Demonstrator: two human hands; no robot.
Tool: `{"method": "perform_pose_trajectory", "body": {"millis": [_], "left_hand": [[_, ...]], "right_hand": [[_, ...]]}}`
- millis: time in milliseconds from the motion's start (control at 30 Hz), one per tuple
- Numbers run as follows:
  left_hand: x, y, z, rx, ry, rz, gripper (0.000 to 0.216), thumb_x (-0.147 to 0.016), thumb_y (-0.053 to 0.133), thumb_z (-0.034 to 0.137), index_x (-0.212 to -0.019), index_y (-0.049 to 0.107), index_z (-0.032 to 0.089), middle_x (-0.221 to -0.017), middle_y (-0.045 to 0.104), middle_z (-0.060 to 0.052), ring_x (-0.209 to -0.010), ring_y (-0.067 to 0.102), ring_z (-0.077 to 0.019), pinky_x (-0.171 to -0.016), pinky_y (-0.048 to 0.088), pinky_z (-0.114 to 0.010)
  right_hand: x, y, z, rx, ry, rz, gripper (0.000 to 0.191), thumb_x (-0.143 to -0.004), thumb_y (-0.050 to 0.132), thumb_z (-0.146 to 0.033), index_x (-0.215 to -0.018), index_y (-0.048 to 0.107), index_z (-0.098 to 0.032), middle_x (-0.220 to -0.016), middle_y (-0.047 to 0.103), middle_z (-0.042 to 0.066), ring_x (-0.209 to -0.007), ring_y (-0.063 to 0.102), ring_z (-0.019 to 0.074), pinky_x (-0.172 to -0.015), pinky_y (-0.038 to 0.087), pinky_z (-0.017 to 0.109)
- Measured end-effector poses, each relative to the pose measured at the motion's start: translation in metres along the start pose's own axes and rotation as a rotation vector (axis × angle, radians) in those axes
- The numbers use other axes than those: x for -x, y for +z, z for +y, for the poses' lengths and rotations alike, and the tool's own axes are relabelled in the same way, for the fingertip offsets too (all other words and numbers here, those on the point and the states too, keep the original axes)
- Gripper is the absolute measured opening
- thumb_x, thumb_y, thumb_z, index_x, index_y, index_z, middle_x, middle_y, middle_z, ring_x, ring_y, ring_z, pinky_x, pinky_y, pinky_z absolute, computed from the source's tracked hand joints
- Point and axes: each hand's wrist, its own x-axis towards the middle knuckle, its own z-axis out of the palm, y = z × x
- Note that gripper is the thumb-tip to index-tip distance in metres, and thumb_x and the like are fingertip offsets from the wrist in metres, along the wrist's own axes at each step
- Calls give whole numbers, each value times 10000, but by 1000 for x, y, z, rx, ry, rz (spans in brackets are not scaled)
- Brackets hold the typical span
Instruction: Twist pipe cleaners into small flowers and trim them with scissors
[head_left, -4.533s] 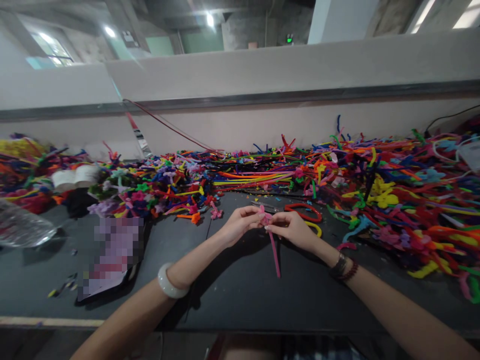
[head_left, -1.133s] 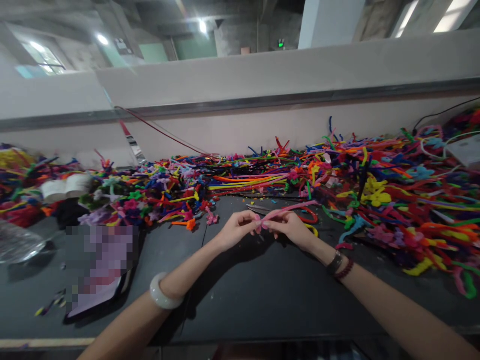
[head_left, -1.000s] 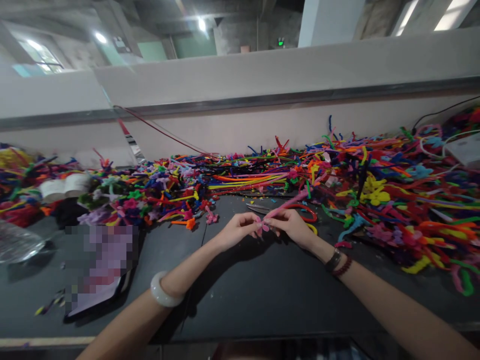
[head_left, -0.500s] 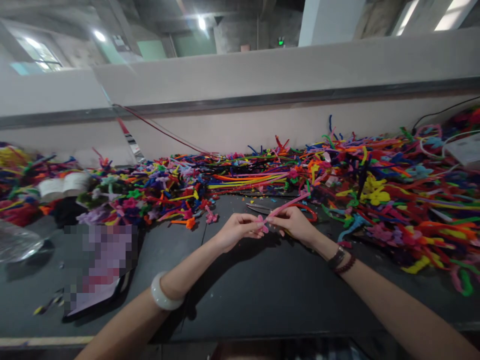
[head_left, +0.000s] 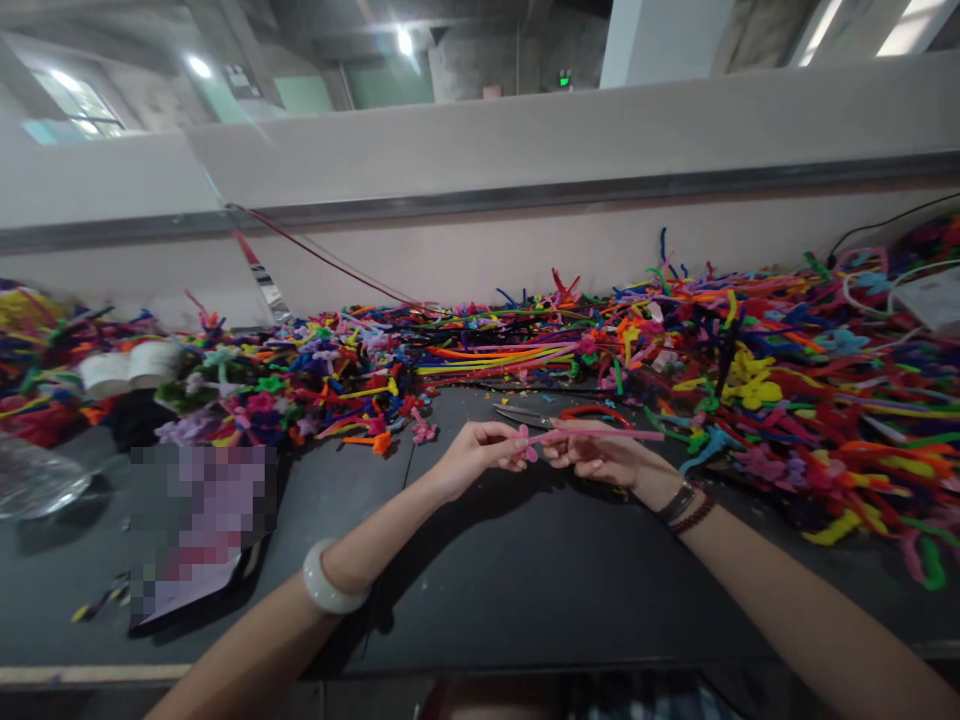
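Evidently the pink fuzzy strip (head_left: 604, 434) is held out over the dark surface (head_left: 480, 600), between the two hands and in front of the heaped colored pieces (head_left: 817, 390), probably so its small loops are easy to see. The left hand (head_left: 484, 452) has thumb and fingers pinched together on the looped end, which seems to steady it while the straight tail points right. The right hand (head_left: 596, 455) is loosely curled, fingers partly apart, with the tail lying across it; I cannot tell whether its fingertips grip the strip or merely support it. Just beyond that hand lie the red-handled scissors (head_left: 583, 410), partly hidden, perhaps kept there to be within reach. Farther back, long strips (head_left: 499, 365) lie roughly parallel, likely for easy picking.
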Motion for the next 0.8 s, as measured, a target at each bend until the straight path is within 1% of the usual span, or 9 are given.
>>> {"method": "perform_pose_trajectory", "body": {"millis": [100,167,233,333,467,533,600,700,800], "left_hand": [[0,0,0,-1,-1,5,245,-604,651,311,-710,608,94,-662,613,-44,-573,561,-102,-608,455,-236],[1,1,1,6,-1,-1,240,-609,647,312,-711,609,98,-661,611,-42,-574,561,-101,-610,453,-237],[2,2,2,18,-13,-18,231,-618,642,307,-713,612,99,-681,615,-48,-592,563,-102,-626,451,-239],[3,1,2,59,-50,-43,213,-623,643,286,-718,618,96,-725,624,-61,-646,567,-109,-664,447,-243],[0,-2,0,186,-127,-10,162,-605,666,211,-719,625,104,-708,629,-40,-632,566,-84,-689,442,-224],[-2,-5,-2,248,-168,17,146,-589,677,163,-714,624,108,-671,626,-26,-602,560,-67,-669,444,-200],[-4,-7,-4,293,-202,20,135,-588,675,132,-709,621,104,-637,620,-21,-577,555,-57,-641,446,-177],[-4,-6,-5,348,-239,4,98,-618,655,127,-702,615,97,-610,611,-25,-562,553,-56,-604,446,-158],[-1,-1,-5,378,-251,-8,76,-654,630,141,-715,611,100,-628,615,-27,-573,556,-54,-614,447,-159]], "right_hand": [[1,3,-1,5,30,-41,121,-732,504,-162,-659,569,-90,-580,466,0,-391,330,5,-266,204,71],[1,6,-1,21,40,-62,146,-743,494,-177,-641,558,-94,-559,433,-14,-382,283,4,-269,201,78],[1,7,-1,46,34,-63,155,-743,484,-180,-631,552,-97,-561,422,-15,-392,275,10,-273,200,81],[0,8,-1,94,-12,-43,128,-722,496,-170,-637,555,-96,-584,432,-7,-427,313,19,-292,215,87],[1,11,0,140,-97,-26,128,-689,542,-166,-580,527,-102,-525,390,-33,-425,305,21,-327,218,114],[1,13,0,167,-154,24,120,-662,581,-170,-576,526,-106,-491,368,-51,-418,299,22,-344,216,131],[1,15,2,220,-213,111,96,-640,611,-184,-618,557,-107,-474,378,-61,-407,292,20,-357,210,147],[0,18,4,314,-290,239,129,-606,644,-213,-672,598,-113,-469,426,-63,-383,276,13,-367,194,169],[-2,20,5,395,-405,328,156,-565,672,-227,-664,611,-124,-500,489,-47,-395,322,20,-387,210,183]]}}
